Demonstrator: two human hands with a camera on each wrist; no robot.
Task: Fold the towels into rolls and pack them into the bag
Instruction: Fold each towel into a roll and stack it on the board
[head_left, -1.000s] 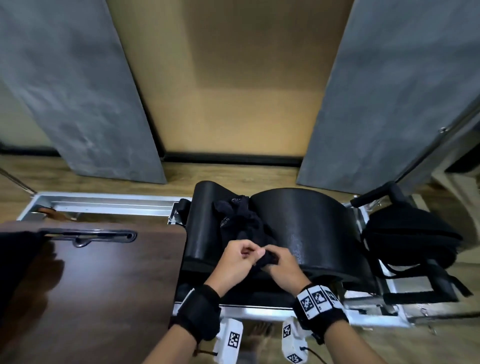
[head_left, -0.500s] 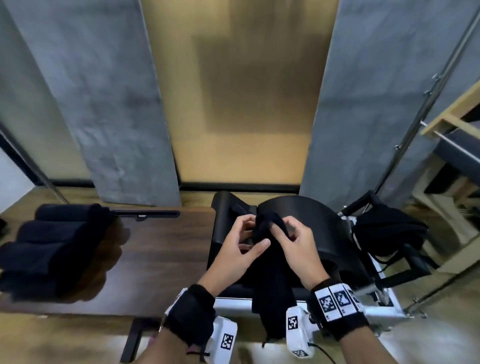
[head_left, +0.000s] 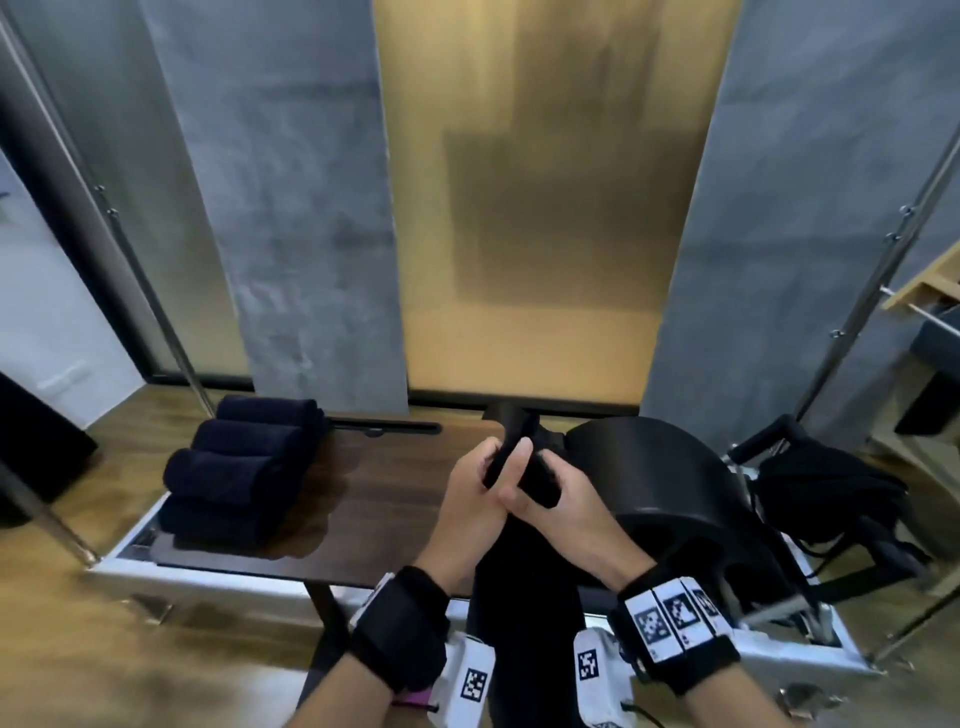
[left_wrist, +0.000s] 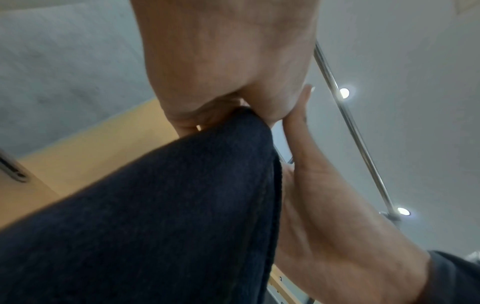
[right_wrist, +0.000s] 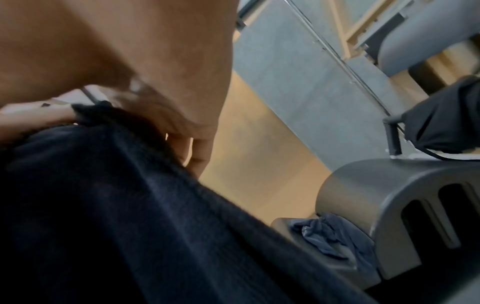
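Rolled towels (head_left: 244, 462) on table (head_left: 395, 514).

Left hand (left_wrist: 223, 61) pinches top edge of dark navy towel (left_wrist: 155, 216); towel hangs down. Right hand (left_wrist: 324, 216) lies against towel's side. Metal rail (left_wrist: 355, 131) behind.

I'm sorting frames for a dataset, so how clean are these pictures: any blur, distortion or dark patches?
Head view: wide-angle bending of the wall panels, soft blur at the edges, the dark towel nearly detail-less between left hand and right hand. Left wrist view: hand very close and soft, two ceiling lights flare. Right wrist view: close skin blurred, towel mostly black.
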